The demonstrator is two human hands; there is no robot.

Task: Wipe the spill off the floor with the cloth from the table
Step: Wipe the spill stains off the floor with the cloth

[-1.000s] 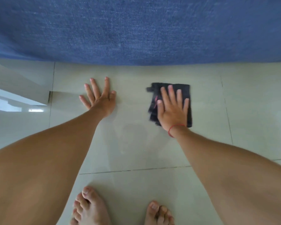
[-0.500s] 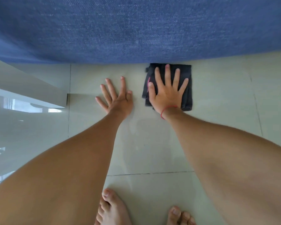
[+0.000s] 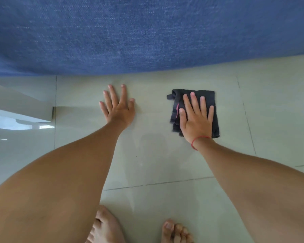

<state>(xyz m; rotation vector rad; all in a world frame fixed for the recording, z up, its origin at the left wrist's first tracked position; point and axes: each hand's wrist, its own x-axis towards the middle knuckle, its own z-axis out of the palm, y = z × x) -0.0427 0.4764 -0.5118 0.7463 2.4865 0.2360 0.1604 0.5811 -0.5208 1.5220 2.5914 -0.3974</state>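
Cloth (image 3: pixel 210 100): folded, dark, flat on the floor (image 3: pixel 270 111), under your right hand (image 3: pixel 196 122).
Right grip: fingers spread, palm pressing the cloth, not pinching.
Left hand (image 3: pixel 118 106): spread flat on bare tile, bracing you.
Technique: keep the palm down and sweep in overlapping passes.
Spill: a faint sheen nearer you; hard to tell.
Obstacles: blue rug (image 3: pixel 147 32) just beyond; your feet (image 3: pixel 105 227) below.

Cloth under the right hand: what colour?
Black cloth, with a thin pink strip; head view.
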